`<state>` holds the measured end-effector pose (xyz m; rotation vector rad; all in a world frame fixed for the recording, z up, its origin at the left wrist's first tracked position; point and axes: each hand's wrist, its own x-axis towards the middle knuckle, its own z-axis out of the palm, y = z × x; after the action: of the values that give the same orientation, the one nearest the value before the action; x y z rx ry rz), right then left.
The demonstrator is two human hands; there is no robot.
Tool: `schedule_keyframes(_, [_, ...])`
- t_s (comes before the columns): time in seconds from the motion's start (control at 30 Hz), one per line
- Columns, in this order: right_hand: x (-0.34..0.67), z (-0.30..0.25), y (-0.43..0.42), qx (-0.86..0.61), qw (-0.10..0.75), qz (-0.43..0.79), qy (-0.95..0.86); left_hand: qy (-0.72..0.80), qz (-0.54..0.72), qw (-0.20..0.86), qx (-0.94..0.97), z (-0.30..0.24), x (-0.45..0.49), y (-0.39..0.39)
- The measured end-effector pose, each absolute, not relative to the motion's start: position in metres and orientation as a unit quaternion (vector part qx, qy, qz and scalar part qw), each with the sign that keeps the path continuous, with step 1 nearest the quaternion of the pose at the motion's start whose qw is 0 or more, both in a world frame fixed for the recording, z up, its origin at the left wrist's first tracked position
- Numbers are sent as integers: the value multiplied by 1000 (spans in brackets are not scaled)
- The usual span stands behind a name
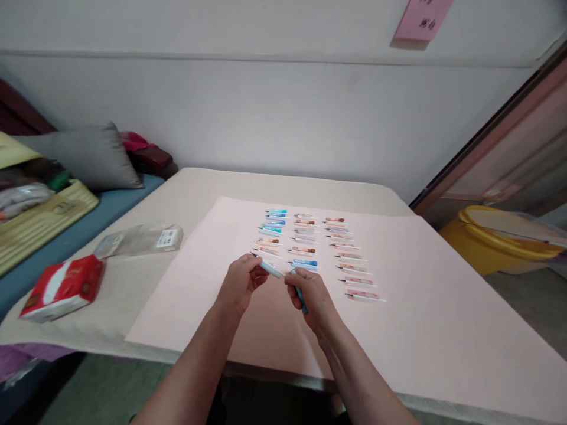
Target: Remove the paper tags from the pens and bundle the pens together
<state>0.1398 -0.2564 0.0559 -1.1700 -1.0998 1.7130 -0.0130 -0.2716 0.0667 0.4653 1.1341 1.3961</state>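
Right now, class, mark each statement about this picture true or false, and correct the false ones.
1. The left hand and right hand hold a light blue pen between them, above the pink sheet. True.
2. The small pens on the sheet lie in one single row. False: they lie in three columns.
3. The red tissue pack lies right of the sheet. False: it lies to its left.
4. A yellow tub stands beyond the table's right edge. True.
5. The clear plastic box rests on the pink sheet. False: it lies off the sheet, on the beige cloth.
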Motion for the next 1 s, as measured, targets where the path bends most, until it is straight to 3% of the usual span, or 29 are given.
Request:
schedule_keyframes(0.27, [143,59,-251,-466,412,680,-388,489,624,579,191,71,-22,-270])
schedule_keyframes(0.43, [141,55,-248,-465,449,671,-363,479,561,629,245,73,-13,-273])
schedule_keyframes(0.63, [135,55,-250,-470,456,657,-373,485,496,655,301,68,9,-278])
schedule_keyframes(1.0, [133,47,-250,-451,442,655,-414,507,487,639,313,67,13,-278])
